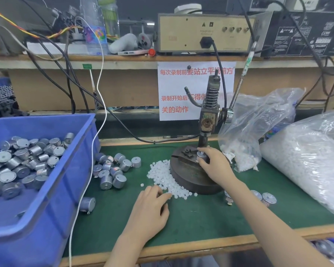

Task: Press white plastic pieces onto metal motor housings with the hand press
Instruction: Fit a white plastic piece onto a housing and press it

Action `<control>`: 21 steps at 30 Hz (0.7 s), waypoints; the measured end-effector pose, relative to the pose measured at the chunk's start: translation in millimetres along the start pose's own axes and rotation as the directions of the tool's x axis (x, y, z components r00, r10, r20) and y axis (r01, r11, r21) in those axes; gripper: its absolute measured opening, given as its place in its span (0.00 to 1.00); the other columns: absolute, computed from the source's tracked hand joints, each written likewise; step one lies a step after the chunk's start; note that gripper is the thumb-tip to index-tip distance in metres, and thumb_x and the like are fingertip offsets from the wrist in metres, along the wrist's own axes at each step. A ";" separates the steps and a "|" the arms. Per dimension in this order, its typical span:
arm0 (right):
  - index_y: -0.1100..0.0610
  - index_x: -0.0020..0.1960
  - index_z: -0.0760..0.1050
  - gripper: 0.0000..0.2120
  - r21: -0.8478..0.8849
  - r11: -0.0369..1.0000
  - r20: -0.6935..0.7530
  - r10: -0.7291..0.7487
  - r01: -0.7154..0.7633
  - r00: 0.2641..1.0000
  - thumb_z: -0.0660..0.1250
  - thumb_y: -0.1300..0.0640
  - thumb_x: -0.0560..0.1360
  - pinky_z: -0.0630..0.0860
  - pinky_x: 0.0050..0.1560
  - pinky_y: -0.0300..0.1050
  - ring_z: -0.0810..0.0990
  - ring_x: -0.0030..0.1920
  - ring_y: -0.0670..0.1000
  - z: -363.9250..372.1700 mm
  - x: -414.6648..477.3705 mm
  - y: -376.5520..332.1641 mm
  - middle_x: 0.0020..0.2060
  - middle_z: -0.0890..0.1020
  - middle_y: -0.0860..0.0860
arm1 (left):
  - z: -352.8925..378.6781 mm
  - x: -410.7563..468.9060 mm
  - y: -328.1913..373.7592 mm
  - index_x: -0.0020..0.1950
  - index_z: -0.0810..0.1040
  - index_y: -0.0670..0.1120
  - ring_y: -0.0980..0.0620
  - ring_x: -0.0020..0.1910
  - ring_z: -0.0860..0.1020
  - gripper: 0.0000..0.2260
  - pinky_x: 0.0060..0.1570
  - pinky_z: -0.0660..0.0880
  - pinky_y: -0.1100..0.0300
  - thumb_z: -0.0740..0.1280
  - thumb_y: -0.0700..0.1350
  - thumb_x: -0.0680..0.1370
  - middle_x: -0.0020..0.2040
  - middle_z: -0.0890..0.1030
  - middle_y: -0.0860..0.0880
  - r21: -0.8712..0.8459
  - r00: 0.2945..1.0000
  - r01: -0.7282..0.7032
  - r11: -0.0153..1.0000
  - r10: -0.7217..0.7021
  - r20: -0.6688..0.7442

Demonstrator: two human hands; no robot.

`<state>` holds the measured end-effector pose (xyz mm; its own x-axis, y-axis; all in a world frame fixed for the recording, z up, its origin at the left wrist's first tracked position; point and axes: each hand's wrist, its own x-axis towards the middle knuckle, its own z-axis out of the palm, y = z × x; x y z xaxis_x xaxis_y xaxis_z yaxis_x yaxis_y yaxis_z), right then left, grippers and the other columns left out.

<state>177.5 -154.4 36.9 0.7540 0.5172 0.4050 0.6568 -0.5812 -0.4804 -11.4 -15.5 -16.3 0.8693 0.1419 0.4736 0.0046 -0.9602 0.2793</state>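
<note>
Under right hand (pixel 215 167), half-hidden motor housing (pixel 200 156)

A factory assembly bench: hand press (pixel 207 120), blue bin (pixel 46 199) of motor housings (pixel 23 160), test boxes (pixel 202 32).

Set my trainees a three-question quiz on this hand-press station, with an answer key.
1. What does the right hand grip under the hand press? A) a motor housing B) a cable C) a plastic bag
2. True or false: the left hand is pulling the press lever.
3. Fill in: the bin at the left, full of metal parts, is coloured ____.
Key: 1 A; 2 false; 3 blue.
</note>
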 end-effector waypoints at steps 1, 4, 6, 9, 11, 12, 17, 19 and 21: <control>0.57 0.65 0.73 0.17 -0.007 1.000 -0.008 -0.020 0.020 1.000 0.64 0.57 0.76 0.66 0.64 0.46 0.72 0.63 0.53 -2.1 -4.4 0.2 0.61 0.77 0.53 | 0.2 -0.3 0.6 0.48 0.82 0.49 0.51 0.37 0.74 0.13 0.36 0.72 0.60 0.72 0.40 0.65 0.40 0.75 0.51 -0.002 1.000 0.006 1.000 -0.006 0.004; 0.58 0.63 0.75 0.17 0.001 0.999 -0.029 -0.033 0.034 0.999 0.67 0.57 0.75 0.66 0.61 0.44 0.73 0.59 0.54 -10.2 -21.9 -0.1 0.55 0.80 0.53 | 0.5 -1.4 1.1 0.51 0.82 0.48 0.50 0.40 0.74 0.12 0.40 0.69 0.60 0.69 0.40 0.69 0.41 0.75 0.50 -0.011 1.000 0.028 1.000 -0.028 0.012; 0.57 0.60 0.77 0.16 0.042 0.999 -0.053 -0.016 0.018 0.998 0.70 0.57 0.73 0.64 0.55 0.38 0.73 0.53 0.52 -16.3 -39.0 -1.2 0.49 0.79 0.50 | 0.2 -1.2 1.2 0.51 0.81 0.48 0.50 0.41 0.74 0.11 0.41 0.69 0.60 0.69 0.40 0.70 0.42 0.76 0.50 -0.016 0.999 0.044 0.999 -0.044 0.019; 0.56 0.59 0.77 0.16 0.106 0.994 -0.082 0.003 0.006 0.997 0.71 0.57 0.72 0.61 0.49 0.35 0.71 0.48 0.49 -19.8 -71.9 -0.6 0.43 0.76 0.46 | 1.0 -0.3 1.0 0.49 0.82 0.48 0.49 0.40 0.75 0.10 0.39 0.71 0.59 0.70 0.40 0.69 0.41 0.76 0.50 -0.013 0.999 0.035 0.999 -0.035 0.024; 0.56 0.59 0.77 0.16 0.091 0.996 -0.062 0.015 -0.009 0.998 0.72 0.57 0.71 0.60 0.49 0.35 0.72 0.49 0.51 -18.5 -89.8 3.4 0.45 0.77 0.47 | 2.6 0.7 0.0 0.50 0.81 0.47 0.49 0.43 0.74 0.09 0.43 0.70 0.59 0.67 0.41 0.72 0.43 0.76 0.50 -0.011 0.999 0.039 0.999 -0.039 0.025; 0.56 0.58 0.78 0.16 0.075 0.997 -0.041 0.020 -0.016 0.999 0.72 0.58 0.71 0.61 0.50 0.36 0.73 0.50 0.52 -17.5 -96.8 6.0 0.45 0.78 0.48 | 3.7 0.8 -0.8 0.50 0.81 0.47 0.49 0.45 0.73 0.08 0.45 0.70 0.59 0.65 0.41 0.73 0.44 0.76 0.50 -0.012 0.999 0.040 0.999 -0.040 0.026; 0.61 0.50 0.81 0.14 -0.079 0.996 -0.037 0.040 -0.042 0.999 0.77 0.62 0.65 0.67 0.56 0.49 0.75 0.54 0.61 -11.1 -110.6 16.0 0.51 0.79 0.57 | 7.0 0.8 -4.2 0.50 0.78 0.47 0.51 0.50 0.71 0.08 0.53 0.66 0.60 0.60 0.47 0.78 0.48 0.74 0.52 0.009 0.997 0.043 0.999 -0.043 0.057; 0.61 0.48 0.81 0.14 -0.097 0.993 -0.053 0.060 -0.064 0.997 0.78 0.64 0.63 0.68 0.56 0.53 0.74 0.55 0.64 -10.2 -108.6 13.8 0.52 0.78 0.59 | 7.7 0.1 -6.7 0.53 0.77 0.48 0.52 0.51 0.69 0.10 0.54 0.64 0.63 0.58 0.48 0.80 0.50 0.73 0.53 0.004 0.998 0.042 0.999 -0.042 0.053; 0.61 0.49 0.80 0.16 -0.115 0.992 -0.060 0.037 -0.044 0.998 0.77 0.65 0.62 0.69 0.56 0.55 0.74 0.55 0.65 -7.7 -105.9 8.9 0.52 0.78 0.60 | 8.0 0.2 -7.4 0.54 0.76 0.48 0.53 0.52 0.69 0.10 0.55 0.63 0.63 0.57 0.48 0.80 0.51 0.73 0.53 -0.012 0.997 0.056 0.998 -0.055 0.051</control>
<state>103.6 -219.2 -4.3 0.7771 0.4570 0.4328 0.6205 -0.6714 -0.4052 -7.3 -10.3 -25.0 0.8916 0.1822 0.4146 0.0469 -0.9477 0.3156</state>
